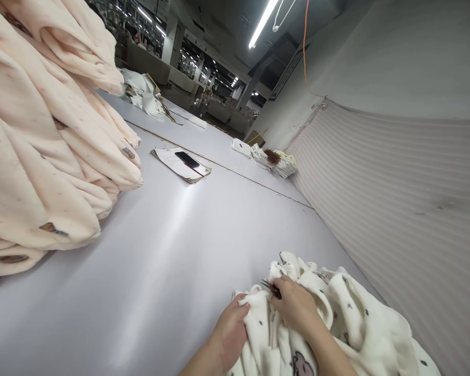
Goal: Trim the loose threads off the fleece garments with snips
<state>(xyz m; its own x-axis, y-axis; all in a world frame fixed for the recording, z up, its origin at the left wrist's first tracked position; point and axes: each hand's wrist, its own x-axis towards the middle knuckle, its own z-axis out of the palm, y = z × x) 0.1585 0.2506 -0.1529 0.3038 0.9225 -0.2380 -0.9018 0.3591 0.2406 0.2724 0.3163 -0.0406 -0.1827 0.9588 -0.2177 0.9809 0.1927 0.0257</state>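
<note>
A white fleece garment (348, 318) with small dark spots and a pink printed figure lies bunched at the near right of the white table (160, 250). My left hand (231, 331) is closed on a fold of the garment at its left edge. My right hand (295, 305) rests on top of the fabric, fingers closed around small dark thread snips (270, 286) whose tips point left, touching the cloth.
A tall heap of peach-coloured fleece (43, 146) fills the left side. A black phone (187, 159) lies on a stack of papers (180, 166) further back. Folded stacks (274, 161) sit by the striped wall (395, 209) on the right. More cloth (143, 91) lies far back.
</note>
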